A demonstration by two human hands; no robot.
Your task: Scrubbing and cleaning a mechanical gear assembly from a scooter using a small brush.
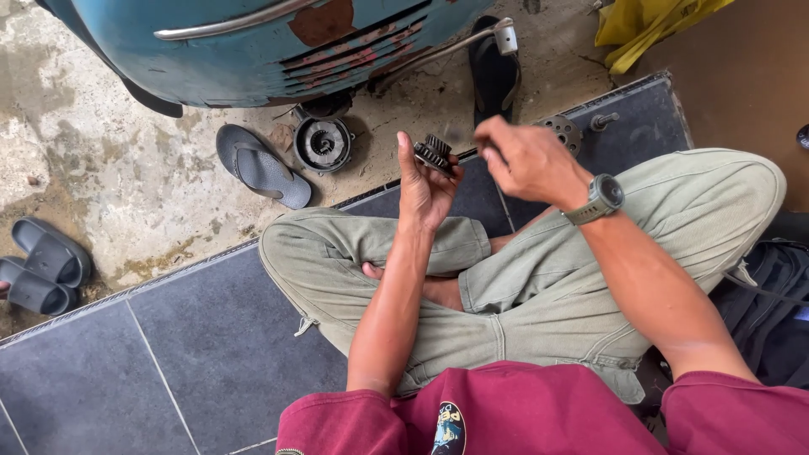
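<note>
My left hand [424, 190] is raised in front of me with a dark toothed metal gear [436, 152] held at its fingertips. My right hand [527, 158] hovers just to the right of the gear, fingers curled and blurred; whether it pinches anything I cannot tell. A grey watch [602, 196] sits on my right wrist. I sit cross-legged in olive trousers [539, 286] on dark grey floor tiles [168, 354].
A blue rusted scooter body [253, 42] stands ahead on the concrete. A round metal drum part [322, 143] lies below it, a perforated disc [563, 128] and a bolt [603, 120] on the tiles. Sandals [261, 166] [494, 72] [46, 263], a yellow cloth [645, 25] and a black bag [771, 303] surround me.
</note>
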